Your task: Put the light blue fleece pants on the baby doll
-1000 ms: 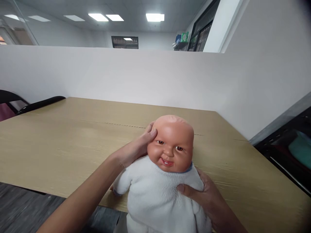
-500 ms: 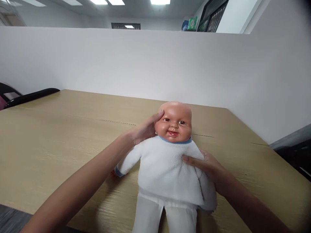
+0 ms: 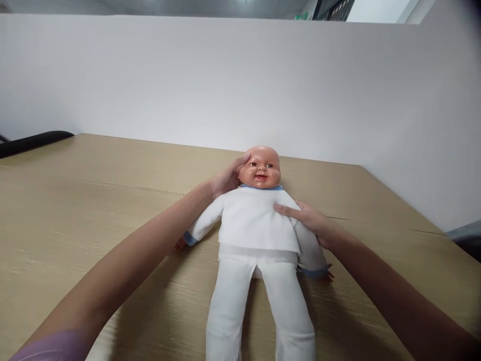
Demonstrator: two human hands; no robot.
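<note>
A baby doll (image 3: 259, 220) in a white fleece top with blue collar and cuffs, and white trousers, is face up over the table with its legs toward me. My left hand (image 3: 228, 176) cups the side of its head, the thumb on the temple and the other fingers hidden behind. Around the doll's upper body on the other side, my right hand (image 3: 306, 218) grips with its thumb on the chest; its remaining fingers are behind the doll. Both doll arms hang out to the sides. The lower ends of the legs run out of view.
The wooden table (image 3: 75, 210) has thin seams across its top. Behind it stands a white partition wall (image 3: 188, 80). A black curved chair edge (image 3: 37, 143) shows at the far left, and a dark object (image 3: 469, 240) at the right edge.
The doll has moved away from me, toward the wall, with both hands still on it. More of its legs and its other cuff now show. The camera view has tilted down.
</note>
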